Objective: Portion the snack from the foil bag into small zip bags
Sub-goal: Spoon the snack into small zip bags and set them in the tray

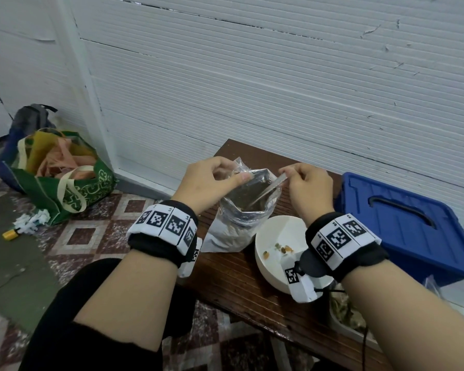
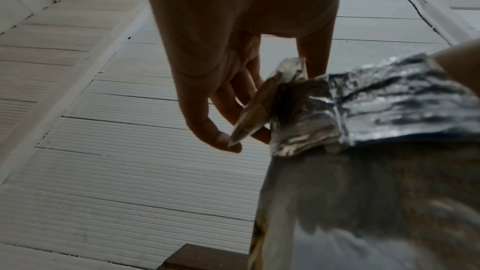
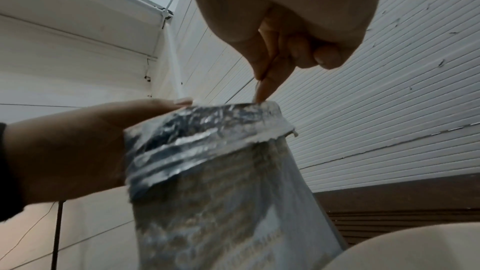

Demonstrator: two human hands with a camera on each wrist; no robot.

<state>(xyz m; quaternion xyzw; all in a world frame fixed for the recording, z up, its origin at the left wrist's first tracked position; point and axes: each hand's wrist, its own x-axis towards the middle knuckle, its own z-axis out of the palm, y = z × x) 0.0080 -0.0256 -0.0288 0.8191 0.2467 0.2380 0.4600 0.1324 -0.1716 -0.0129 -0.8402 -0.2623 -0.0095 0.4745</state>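
Observation:
The silver foil bag (image 1: pixel 241 223) stands on the wooden bench (image 1: pixel 241 285), its mouth open and its rim folded down. Over that mouth hangs a small clear zip bag (image 1: pixel 240 167), held at both ends. My left hand (image 1: pixel 239 178) pinches its left top corner between thumb and fingers. My right hand (image 1: pixel 284 174) pinches the right end of its zip strip, which slants down into the foil bag. In the left wrist view my left hand (image 2: pixel 246 143) grips the crumpled zip bag (image 2: pixel 259 106) beside the foil bag (image 2: pixel 376 106). The right wrist view has my right hand (image 3: pixel 259 87) pinched shut just above the foil bag (image 3: pixel 221 171).
A white bowl (image 1: pixel 271 263) with a few snack pieces sits right of the foil bag, under my right wrist. A blue plastic lid (image 1: pixel 402 231) lies at the right. A container of snack mix (image 1: pixel 346 314) is at the lower right. A green tote bag (image 1: pixel 65 178) stands on the floor.

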